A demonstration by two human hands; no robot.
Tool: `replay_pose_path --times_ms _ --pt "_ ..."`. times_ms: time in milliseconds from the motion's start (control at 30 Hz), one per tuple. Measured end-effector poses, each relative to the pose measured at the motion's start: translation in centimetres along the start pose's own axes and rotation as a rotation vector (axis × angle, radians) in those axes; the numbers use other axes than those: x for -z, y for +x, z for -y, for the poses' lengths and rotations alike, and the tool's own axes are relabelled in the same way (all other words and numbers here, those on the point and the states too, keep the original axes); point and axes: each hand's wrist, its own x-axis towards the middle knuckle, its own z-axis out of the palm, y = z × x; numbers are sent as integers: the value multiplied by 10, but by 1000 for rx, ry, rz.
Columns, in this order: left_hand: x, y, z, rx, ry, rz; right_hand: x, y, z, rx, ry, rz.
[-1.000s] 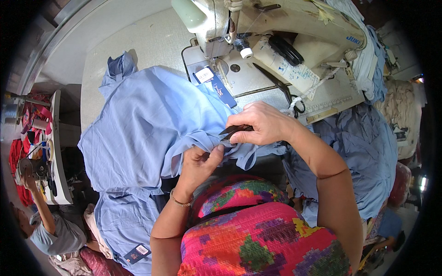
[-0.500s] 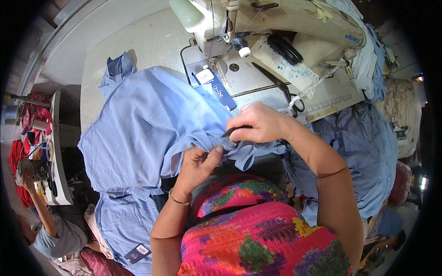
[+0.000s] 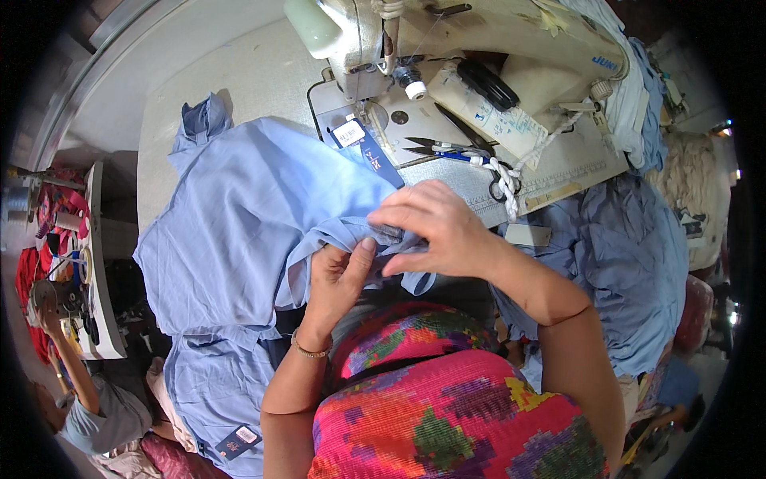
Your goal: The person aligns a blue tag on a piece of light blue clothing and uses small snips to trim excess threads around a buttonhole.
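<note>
A light-blue shirt [image 3: 231,215] lies across the machine table, its near edge gathered at my hands. My left hand [image 3: 339,275] pinches a fold of this cloth between thumb and fingers. Just to its right, my right hand [image 3: 443,231] reaches over the same bunched edge, thumb and fingers spread apart; whether the fingertips touch the cloth I cannot tell. A small greyish patch [image 3: 388,233] shows in the cloth between the hands. The shirt's dark-blue hang tag [image 3: 379,162] lies beside the machine's needle area. Thread snips [image 3: 447,149] rest on the table beyond my right hand.
The sewing machine [image 3: 359,48] stands at the far side. Black scissors [image 3: 504,182] with cord-wrapped handles, a black oval object [image 3: 487,84] and a written card [image 3: 511,128] lie right of the needle. Blue garments [image 3: 610,255] are heaped at right. Another person [image 3: 104,411] works at left.
The dark snips have left my right hand and now lie on the table by the scissors. My right hand's fingers have spread. The left hand keeps its pinch on the cloth.
</note>
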Motion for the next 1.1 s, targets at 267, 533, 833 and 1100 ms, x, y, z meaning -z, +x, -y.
replay_pose_path --times_ms 267,533,833,1100 --pt "2 -3 5 -14 117 -30 -1 0 0 59 -122 -33" --pt "3 1 2 -31 68 -42 3 -6 -8 38 -125 126" --pt "3 0 -1 16 12 -32 -4 -4 -19 -156 628 15" --pt "3 0 -2 34 -26 -25 -5 1 -4 -102 247 20"
